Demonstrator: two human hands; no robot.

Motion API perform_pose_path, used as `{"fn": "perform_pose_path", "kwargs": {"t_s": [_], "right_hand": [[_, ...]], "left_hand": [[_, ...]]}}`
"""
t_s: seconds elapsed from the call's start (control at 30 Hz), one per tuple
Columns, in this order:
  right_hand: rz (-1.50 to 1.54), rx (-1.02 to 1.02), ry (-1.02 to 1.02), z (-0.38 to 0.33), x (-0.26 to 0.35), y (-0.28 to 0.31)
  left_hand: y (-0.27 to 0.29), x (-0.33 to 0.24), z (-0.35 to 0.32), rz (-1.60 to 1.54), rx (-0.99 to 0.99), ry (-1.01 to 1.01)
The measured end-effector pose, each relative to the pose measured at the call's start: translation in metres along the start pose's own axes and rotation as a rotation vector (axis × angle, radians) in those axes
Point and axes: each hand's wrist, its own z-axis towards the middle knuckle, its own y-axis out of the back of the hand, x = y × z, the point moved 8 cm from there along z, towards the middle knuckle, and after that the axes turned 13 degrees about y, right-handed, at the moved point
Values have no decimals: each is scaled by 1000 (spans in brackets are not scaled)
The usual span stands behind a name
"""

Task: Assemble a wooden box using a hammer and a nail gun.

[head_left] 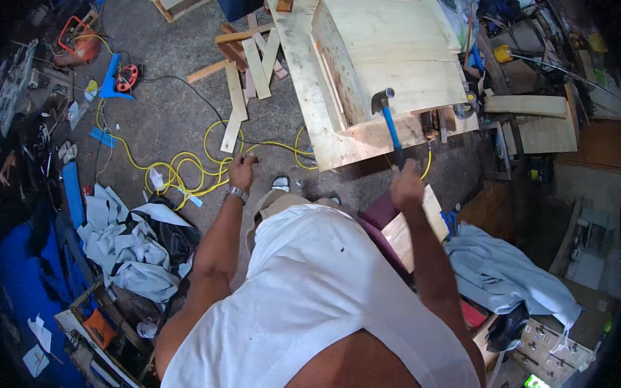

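My right hand [406,183] grips the blue handle of a hammer [388,120], whose dark head rests against the near side of a pale wooden box [390,53]. The box lies on a plywood board [312,116] used as a bench top. My left hand [242,168] hangs at my side over the concrete floor, fingers curled in; I cannot tell whether it holds anything. It wears a wristwatch. My white shirt fills the lower middle of the view.
Loose wooden slats [246,76] lie on the floor left of the board. A coiled yellow cable [184,168] runs under my left hand. Crumpled cloth [133,243] lies at lower left, a light blue garment [505,270] at right, tools [122,76] at far left.
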Motion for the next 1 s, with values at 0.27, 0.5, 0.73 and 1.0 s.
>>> {"fn": "perform_pose_path", "kwargs": {"t_s": [0.27, 0.5, 0.73, 1.0], "right_hand": [[525, -142, -34, 23, -19, -127], [932, 132, -70, 18, 35, -40], [536, -66, 218, 39, 4, 109], [55, -191, 356, 79, 103, 245]], "left_hand": [[7, 3, -36, -32, -54, 268], [-24, -17, -28, -37, -64, -142], [-25, -3, -40, -51, 43, -24], [-17, 23, 5, -29, 59, 14]]}}
